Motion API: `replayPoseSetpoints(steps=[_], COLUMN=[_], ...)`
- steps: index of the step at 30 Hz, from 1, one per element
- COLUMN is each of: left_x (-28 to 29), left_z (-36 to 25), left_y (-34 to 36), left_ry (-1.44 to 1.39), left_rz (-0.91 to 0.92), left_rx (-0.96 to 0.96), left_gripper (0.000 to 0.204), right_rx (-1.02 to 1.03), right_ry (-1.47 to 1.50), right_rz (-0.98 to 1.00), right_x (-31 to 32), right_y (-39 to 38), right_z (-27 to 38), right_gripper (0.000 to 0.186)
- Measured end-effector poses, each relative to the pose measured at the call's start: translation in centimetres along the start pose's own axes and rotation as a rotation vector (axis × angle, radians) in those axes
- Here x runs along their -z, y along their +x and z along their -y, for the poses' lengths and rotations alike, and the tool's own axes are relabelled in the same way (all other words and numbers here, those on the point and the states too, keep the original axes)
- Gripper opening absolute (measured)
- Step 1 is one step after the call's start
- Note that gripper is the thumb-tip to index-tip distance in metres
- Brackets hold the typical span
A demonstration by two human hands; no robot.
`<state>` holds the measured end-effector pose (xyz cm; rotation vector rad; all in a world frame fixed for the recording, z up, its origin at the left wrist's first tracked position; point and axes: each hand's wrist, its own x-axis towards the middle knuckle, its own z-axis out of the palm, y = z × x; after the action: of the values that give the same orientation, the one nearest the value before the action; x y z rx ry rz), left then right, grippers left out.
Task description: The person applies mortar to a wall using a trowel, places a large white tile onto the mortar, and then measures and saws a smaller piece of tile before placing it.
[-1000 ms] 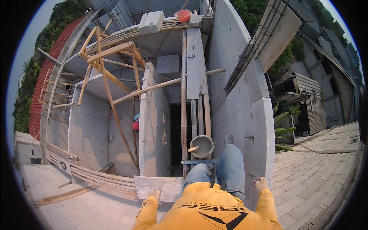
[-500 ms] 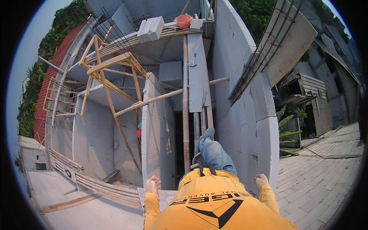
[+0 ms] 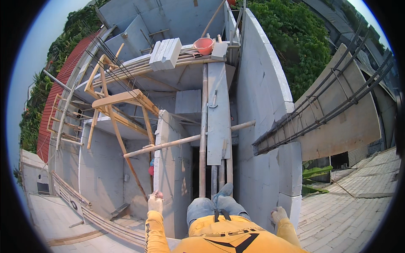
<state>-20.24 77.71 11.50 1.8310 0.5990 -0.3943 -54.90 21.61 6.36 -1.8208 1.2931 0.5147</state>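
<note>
My left hand [image 3: 155,201], in a pale glove with bare fingertips, is curled beside the near top edge of the left block wall [image 3: 159,158]; whether it touches cannot be told. My right hand [image 3: 278,214], also gloved, is closed into a loose fist near the end of the right block wall [image 3: 291,168]. Neither hand shows anything in it. Between these walls, my feet [image 3: 225,189] stand by bamboo poles [image 3: 203,168]. Ahead lies a grey plank [image 3: 217,137], with a hammer [image 3: 214,98] and a small thin tool [image 3: 224,148] on it.
A bamboo pole [image 3: 168,145] crosses the gap at an angle. Light blocks [image 3: 165,55] and a red basin [image 3: 204,45] sit on the far scaffold. A wooden trestle [image 3: 116,99] stands left; a rebar cage [image 3: 320,117] juts out right. Dark drops open beside the poles.
My body has advanced along the poles, and both legs now show closer together. My left hand sits farther left, its fingers more curled. The plank and rebar appear from a shifted view.
</note>
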Motion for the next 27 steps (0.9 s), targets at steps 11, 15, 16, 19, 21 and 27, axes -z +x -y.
replayPoseSetpoints(steps=[11,15,16,19,21,27], left_x=[-1.9,-6.2,-7.3,-10.4,-11.9,-22.3], left_z=[12.0,7.5,6.1,0.7,-4.0,-26.7], left_y=[-7.1,0.3,3.3,15.1,24.0,43.3], left_ry=[0.249,0.298,0.309,0.420,0.357,-0.049], left_rz=[0.029,0.102,0.107,0.127,0.103,0.174], left_rx=[0.880,0.840,0.815,0.715,0.639,0.064], left_gripper=[0.019,0.018,0.018,0.019,0.022,0.029], right_rx=[0.174,0.296,0.320,0.371,0.377,0.169], right_ry=[-0.148,-0.108,-0.108,-0.084,-0.044,-0.116], right_rz=[-0.080,-0.007,-0.004,0.008,0.039,-0.079], right_x=[8.1,7.0,6.7,6.4,6.2,8.9], right_y=[5.9,10.0,10.8,14.2,16.5,22.2], right_z=[19.8,27.4,29.8,37.2,41.1,48.0], right_gripper=[0.037,0.037,0.036,0.036,0.036,0.039])
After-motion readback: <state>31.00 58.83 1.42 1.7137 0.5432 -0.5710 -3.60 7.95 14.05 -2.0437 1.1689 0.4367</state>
